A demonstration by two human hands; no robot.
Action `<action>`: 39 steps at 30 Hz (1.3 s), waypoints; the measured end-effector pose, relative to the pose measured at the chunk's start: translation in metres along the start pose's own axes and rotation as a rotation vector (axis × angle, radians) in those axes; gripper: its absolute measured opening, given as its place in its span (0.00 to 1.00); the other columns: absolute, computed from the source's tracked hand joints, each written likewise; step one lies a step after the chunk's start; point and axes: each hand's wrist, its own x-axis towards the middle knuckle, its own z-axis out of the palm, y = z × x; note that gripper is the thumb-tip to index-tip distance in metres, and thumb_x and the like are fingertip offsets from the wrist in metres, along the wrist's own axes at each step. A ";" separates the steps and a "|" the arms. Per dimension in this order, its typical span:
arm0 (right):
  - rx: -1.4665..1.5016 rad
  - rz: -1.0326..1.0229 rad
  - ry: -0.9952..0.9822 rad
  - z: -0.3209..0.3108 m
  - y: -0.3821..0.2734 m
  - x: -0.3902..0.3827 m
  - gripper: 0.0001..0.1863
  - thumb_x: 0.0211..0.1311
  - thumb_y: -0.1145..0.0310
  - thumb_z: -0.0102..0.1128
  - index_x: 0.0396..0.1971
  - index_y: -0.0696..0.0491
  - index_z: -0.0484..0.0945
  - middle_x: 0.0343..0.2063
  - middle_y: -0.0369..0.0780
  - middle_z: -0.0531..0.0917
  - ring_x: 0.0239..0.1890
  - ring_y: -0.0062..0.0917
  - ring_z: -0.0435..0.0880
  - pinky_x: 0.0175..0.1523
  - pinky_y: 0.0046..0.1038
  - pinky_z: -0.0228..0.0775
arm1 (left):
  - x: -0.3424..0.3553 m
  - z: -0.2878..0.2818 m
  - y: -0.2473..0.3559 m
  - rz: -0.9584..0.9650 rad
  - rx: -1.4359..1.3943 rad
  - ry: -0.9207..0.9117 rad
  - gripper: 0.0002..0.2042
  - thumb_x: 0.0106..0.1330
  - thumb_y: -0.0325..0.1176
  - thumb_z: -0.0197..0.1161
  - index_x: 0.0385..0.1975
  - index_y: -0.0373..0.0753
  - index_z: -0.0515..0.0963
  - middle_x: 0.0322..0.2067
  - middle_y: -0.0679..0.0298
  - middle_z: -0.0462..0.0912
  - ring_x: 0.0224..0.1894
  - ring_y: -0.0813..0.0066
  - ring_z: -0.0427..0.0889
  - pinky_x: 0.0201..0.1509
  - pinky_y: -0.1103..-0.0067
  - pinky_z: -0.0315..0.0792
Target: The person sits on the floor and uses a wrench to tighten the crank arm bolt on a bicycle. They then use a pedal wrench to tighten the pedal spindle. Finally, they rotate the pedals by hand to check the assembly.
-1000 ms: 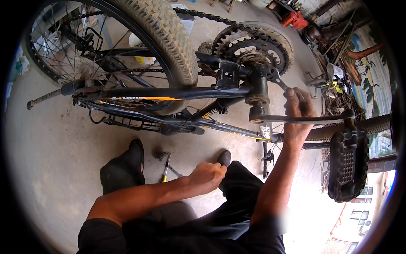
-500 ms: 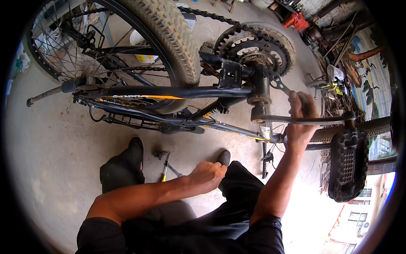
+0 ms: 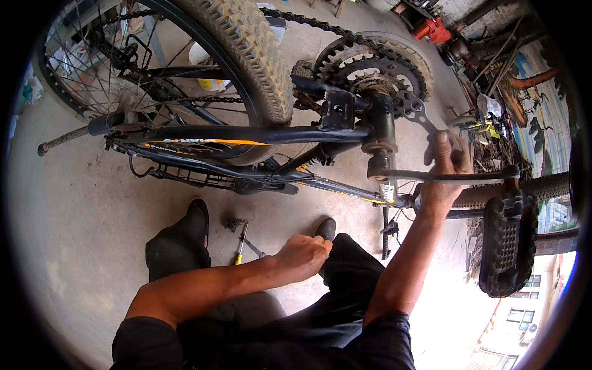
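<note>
My right hand (image 3: 445,166) grips a flat wrench with several holes in its head (image 3: 414,112). The wrench head is beside the bottom bracket (image 3: 377,123) of a black bicycle lying upside down; whether it engages anything I cannot tell. A crank arm (image 3: 456,177) passes in front of my right wrist and ends in a black pedal (image 3: 509,243). Behind the bracket are the chainrings (image 3: 385,69) with the chain (image 3: 308,23). My left hand (image 3: 302,256) is closed above my right knee, and what its fingers hold, if anything, is hidden.
The knobby rear wheel (image 3: 262,68) stands at the upper left. On the concrete floor near my feet lie a yellow-handled screwdriver (image 3: 240,250), another metal tool (image 3: 254,248) and a dark clump (image 3: 233,223). Tools and sticks (image 3: 499,123) are piled at the right wall.
My right hand and the wrench have shifted slightly right, and the wrench head now shows more of its holes. The chainrings and pedal have moved a little. My left hand stays put.
</note>
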 end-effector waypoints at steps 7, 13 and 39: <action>-0.041 0.013 -0.034 0.007 0.006 -0.002 0.10 0.58 0.66 0.68 0.31 0.57 0.81 0.20 0.32 0.78 0.21 0.11 0.69 0.26 0.14 0.58 | 0.002 0.000 0.002 -0.019 0.040 -0.033 0.01 0.53 0.23 0.54 0.25 0.33 0.73 0.23 0.52 0.78 0.26 0.54 0.81 0.28 0.65 0.74; -0.185 0.031 -0.043 0.000 0.005 -0.001 0.10 0.58 0.66 0.68 0.31 0.57 0.81 0.20 0.30 0.77 0.22 0.10 0.67 0.26 0.14 0.57 | 0.005 0.010 0.000 -0.030 0.018 -0.010 0.09 0.65 0.32 0.54 0.24 0.36 0.72 0.22 0.54 0.77 0.26 0.53 0.79 0.28 0.63 0.72; -0.148 -0.098 -0.049 0.011 -0.024 0.000 0.09 0.56 0.71 0.68 0.36 0.58 0.82 0.25 0.35 0.81 0.28 0.15 0.75 0.34 0.16 0.65 | 0.003 0.007 0.001 -0.166 0.036 -0.176 0.09 0.67 0.34 0.53 0.32 0.35 0.75 0.30 0.51 0.79 0.34 0.51 0.80 0.39 0.63 0.73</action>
